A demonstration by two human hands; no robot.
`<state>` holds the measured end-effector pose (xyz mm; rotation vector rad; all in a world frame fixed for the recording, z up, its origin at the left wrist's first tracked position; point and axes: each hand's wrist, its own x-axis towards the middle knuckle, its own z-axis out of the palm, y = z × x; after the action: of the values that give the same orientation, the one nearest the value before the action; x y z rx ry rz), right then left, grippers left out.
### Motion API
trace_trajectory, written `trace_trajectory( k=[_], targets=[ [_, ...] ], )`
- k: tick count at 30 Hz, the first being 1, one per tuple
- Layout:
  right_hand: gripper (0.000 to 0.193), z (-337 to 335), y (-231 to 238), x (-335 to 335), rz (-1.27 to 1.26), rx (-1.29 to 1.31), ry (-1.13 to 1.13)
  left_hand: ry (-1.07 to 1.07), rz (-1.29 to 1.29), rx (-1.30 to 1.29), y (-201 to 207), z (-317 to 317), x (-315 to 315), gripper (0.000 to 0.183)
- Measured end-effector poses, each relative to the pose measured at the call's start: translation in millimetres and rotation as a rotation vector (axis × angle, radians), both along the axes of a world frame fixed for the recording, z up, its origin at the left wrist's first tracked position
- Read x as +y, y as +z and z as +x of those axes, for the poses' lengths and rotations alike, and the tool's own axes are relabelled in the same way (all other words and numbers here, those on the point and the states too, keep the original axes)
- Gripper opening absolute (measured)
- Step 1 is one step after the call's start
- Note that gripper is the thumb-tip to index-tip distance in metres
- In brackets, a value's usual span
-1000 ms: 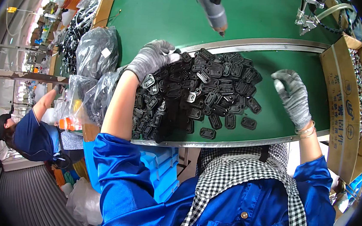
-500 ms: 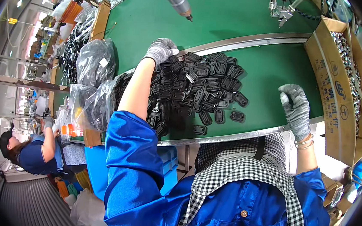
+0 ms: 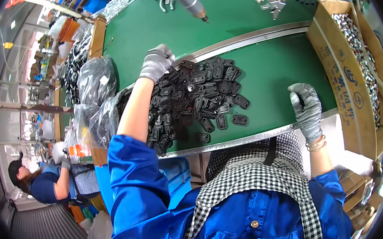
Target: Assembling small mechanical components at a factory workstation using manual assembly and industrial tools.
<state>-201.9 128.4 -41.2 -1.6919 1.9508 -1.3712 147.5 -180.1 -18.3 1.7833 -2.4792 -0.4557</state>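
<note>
A heap of small black plastic buckle-like parts (image 3: 202, 97) lies on the green work surface (image 3: 278, 68) before me. My left hand (image 3: 157, 62), in a grey striped knit glove, is at the far left edge of the heap. Its fingers are curled closed, and what they hold, if anything, is hidden. To the right of the heap, my right hand (image 3: 307, 110) in a matching glove hovers near the front edge. Its fingers are loosely bent, with the thumb apart and nothing visible between them. A few loose parts lie at the heap's right and near sides.
A cardboard box (image 3: 347, 87) of small metal pieces stands at the right. A metal rail (image 3: 253, 36) crosses behind the heap. A grey tool (image 3: 190, 3) hangs above the far surface. Plastic bags (image 3: 97, 81) sit at the left, where a co-worker (image 3: 54, 180) is busy beyond. A blue crate (image 3: 175, 175) is below.
The whole view has shifted slightly. My left hand has drawn a little nearer to me along the heap's edge, its fingers more tucked in. My right hand has barely moved.
</note>
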Motion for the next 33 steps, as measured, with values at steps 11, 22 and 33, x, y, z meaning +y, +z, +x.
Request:
trace_trajectory(
  k=[11, 22, 33],
  targets=[
    [0.015, 30, 39, 2, -0.17, -0.035, 0.185, 0.042, 1.115, 1.539, 50, -116, 198, 0.023],
    [0.036, 32, 27, 41, -0.157, -0.171, 0.222, 0.398, 1.315, 1.62, -7, -172, 280, 0.037],
    [0.025, 19, -13, 80, -0.126, -0.534, 0.087, 0.31, 1.335, 1.461, -44, -218, 306, 0.061]
  ],
)
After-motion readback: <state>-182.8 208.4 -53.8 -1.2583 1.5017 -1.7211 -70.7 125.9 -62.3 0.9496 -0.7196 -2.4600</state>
